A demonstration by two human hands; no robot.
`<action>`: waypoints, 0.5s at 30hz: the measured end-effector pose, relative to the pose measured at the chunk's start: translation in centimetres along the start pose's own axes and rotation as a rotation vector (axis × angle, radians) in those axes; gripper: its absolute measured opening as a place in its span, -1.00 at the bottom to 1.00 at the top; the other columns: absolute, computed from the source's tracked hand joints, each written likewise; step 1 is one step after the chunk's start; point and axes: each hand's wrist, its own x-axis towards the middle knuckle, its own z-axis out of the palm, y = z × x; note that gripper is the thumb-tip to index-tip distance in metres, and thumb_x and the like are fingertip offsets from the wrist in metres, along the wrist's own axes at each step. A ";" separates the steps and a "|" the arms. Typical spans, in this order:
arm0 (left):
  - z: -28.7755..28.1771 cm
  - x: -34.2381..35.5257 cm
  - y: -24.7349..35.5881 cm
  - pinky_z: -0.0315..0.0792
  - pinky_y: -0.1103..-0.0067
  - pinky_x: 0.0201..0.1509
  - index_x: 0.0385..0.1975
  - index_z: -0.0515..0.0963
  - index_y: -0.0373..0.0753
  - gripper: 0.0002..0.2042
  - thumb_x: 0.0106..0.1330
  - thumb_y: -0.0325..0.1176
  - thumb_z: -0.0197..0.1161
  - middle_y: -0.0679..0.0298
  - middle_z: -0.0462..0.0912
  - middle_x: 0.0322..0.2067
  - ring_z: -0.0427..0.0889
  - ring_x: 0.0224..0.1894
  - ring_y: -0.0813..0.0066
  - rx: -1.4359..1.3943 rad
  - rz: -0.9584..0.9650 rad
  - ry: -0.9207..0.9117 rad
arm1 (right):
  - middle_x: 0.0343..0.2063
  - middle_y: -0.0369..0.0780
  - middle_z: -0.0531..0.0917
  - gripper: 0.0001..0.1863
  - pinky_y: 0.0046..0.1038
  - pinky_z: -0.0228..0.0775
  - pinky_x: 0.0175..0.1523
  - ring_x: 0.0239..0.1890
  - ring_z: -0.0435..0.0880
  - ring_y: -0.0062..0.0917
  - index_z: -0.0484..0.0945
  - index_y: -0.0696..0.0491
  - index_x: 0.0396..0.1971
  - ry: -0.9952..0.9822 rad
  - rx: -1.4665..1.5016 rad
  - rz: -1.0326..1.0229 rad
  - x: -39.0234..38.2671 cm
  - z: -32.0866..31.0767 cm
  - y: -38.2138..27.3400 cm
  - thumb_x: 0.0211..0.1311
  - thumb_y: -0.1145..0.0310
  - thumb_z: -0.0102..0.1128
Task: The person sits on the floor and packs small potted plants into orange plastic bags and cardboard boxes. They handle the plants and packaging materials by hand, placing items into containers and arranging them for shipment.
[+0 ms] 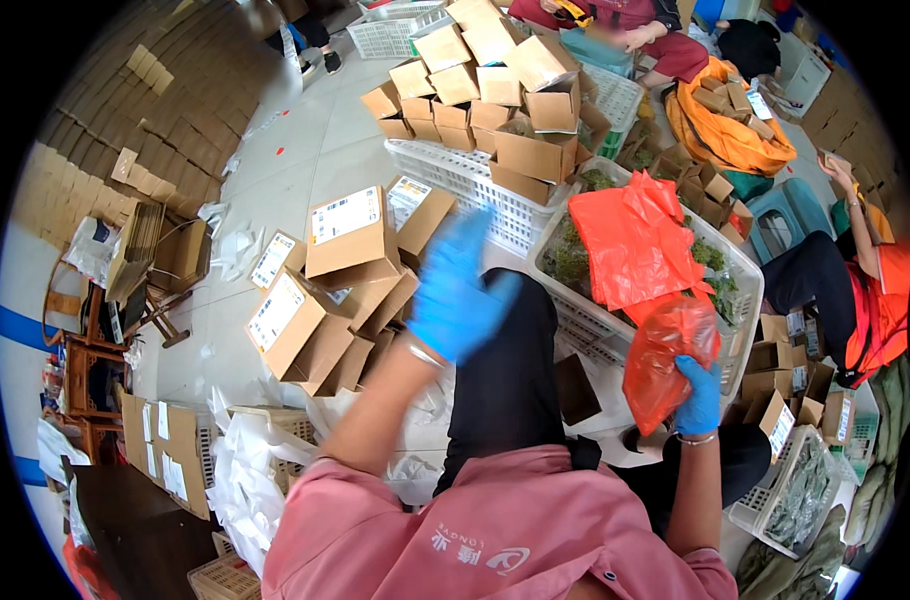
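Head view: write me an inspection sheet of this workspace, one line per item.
Surface: pale tiled floor; the person sits low, black trousers across the middle.
Job's things: an orange plastic bag, held above a white crate of green plants with a second orange bag lying on them.
Clutter: labelled cardboard boxes heaped at the left knee, more boxes stacked ahead, white bags lower left.
Grippers: left hand in a blue glove, raised, open, blurred; right hand, gloved, grips the held bag.
Cables: nothing seen.
Surroundings: flat cardboard stacks at left; other people sit at top and right.
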 end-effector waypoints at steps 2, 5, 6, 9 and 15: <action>-4.8 2.2 -4.0 0.30 0.22 0.17 0.21 0.23 -0.16 -0.23 -0.08 -0.25 0.40 -0.03 0.30 0.13 0.30 0.17 -0.07 0.678 -0.037 -0.325 | -0.15 -0.20 0.59 -0.51 -0.42 0.42 0.01 -0.12 0.60 -0.44 0.43 0.19 0.01 0.020 0.025 -0.024 0.0 -0.6 -0.3 -0.03 0.52 0.13; -8.8 1.2 -9.7 0.07 -0.10 0.24 0.36 -0.07 -0.07 -0.05 -0.04 -0.15 0.37 -0.01 0.04 0.32 -0.02 0.36 -0.13 1.124 -0.383 -0.587 | -0.15 -0.21 0.60 -0.50 -0.40 0.43 0.02 -0.11 0.60 -0.44 0.43 0.18 0.02 -0.035 0.075 0.101 -0.5 -0.3 0.1 -0.04 0.52 0.12; -8.7 0.1 -13.4 0.01 -0.12 0.25 0.38 -0.19 -0.04 0.02 -0.04 -0.14 0.38 0.02 -0.08 0.36 -0.10 0.38 -0.16 1.230 -0.445 -0.641 | -0.15 -0.22 0.60 -0.50 -0.40 0.43 0.01 -0.11 0.59 -0.44 0.43 0.17 0.02 -0.043 0.048 0.096 -0.7 0.5 0.1 -0.05 0.53 0.13; -6.8 1.4 -17.1 0.08 -0.11 0.21 0.37 -0.11 -0.08 -0.20 0.16 -0.28 0.21 -0.04 -0.05 0.36 0.00 0.35 -0.20 1.161 -0.581 -0.647 | -0.15 -0.23 0.60 -0.48 -0.42 0.43 -0.02 -0.12 0.59 -0.46 0.43 0.17 0.01 -0.016 -0.037 0.002 -1.0 0.6 0.6 -0.09 0.57 0.16; -9.4 2.8 -18.2 0.52 0.28 -0.43 -0.35 0.51 -0.18 -0.86 0.13 -0.45 0.03 0.10 0.62 -0.48 0.66 -0.43 0.11 1.029 -0.110 -0.256 | -0.32 -0.27 0.63 -0.62 -0.48 0.44 -0.11 -0.26 0.59 -0.56 0.55 0.16 -0.17 -0.138 0.023 0.047 -3.1 1.7 -2.6 -0.12 0.54 0.26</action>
